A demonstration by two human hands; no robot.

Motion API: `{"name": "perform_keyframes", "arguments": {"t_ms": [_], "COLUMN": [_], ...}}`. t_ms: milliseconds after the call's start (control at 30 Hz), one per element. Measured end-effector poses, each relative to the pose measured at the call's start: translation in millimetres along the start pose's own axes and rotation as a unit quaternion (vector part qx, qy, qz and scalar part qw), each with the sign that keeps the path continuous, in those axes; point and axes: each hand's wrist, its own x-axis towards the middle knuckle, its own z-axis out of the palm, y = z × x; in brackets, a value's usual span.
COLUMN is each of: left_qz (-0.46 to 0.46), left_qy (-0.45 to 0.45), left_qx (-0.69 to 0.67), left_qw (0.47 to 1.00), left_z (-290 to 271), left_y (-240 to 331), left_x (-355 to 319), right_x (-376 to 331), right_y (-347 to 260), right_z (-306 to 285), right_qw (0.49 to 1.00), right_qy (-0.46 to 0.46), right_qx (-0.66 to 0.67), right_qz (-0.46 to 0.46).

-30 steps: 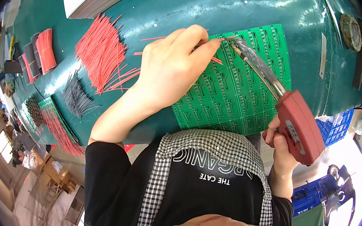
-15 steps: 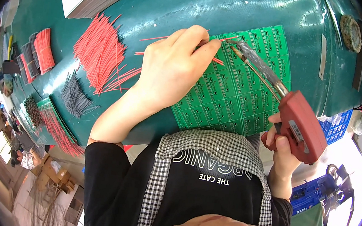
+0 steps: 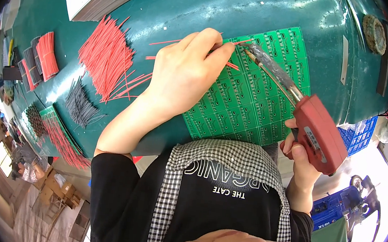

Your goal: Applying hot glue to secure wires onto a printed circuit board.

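Left hand [image 3: 185, 73] pinches a thin red wire [image 3: 232, 65] onto the green circuit board [image 3: 248, 103]. Right hand [image 3: 301, 156] grips the red soldering gun [image 3: 318, 134], tip beside the fingertips; the joint itself is too small to see.

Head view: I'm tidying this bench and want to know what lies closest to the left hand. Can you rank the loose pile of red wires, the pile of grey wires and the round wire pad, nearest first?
From the left hand:
1. Loose pile of red wires, just to its left on the table.
2. Pile of grey wires, farther left, toward the near edge.
3. Round wire pad, far to the right, at the table's far end.
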Motion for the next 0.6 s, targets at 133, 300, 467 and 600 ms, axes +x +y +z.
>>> {"name": "perform_keyframes", "arguments": {"t_ms": [133,300,467,600], "left_qz": [-0.002,0.008,0.004,-0.004], "left_qy": [0.003,0.009,0.010,-0.007], "left_qx": [-0.005,0.020,0.032,0.048], "left_qw": [1.000,1.000,0.999,0.999], "left_z": [0.8,2.0,0.5,-0.7], "left_y": [0.5,0.5,2.9,5.2], "left_x": [-0.5,-0.9,-2.6,-2.3], "right_x": [0.0,0.9,5.0,6.9], "right_y": [-3.9,-6.3,-5.4,-3.4], "right_z": [-0.4,0.8,5.8,4.4], "right_qw": [0.997,0.994,0.990,0.989], "right_qy": [-0.005,0.037,0.062,0.054], "right_qx": [0.077,0.104,0.127,0.134], "right_qz": [0.012,0.013,0.022,0.029]}}
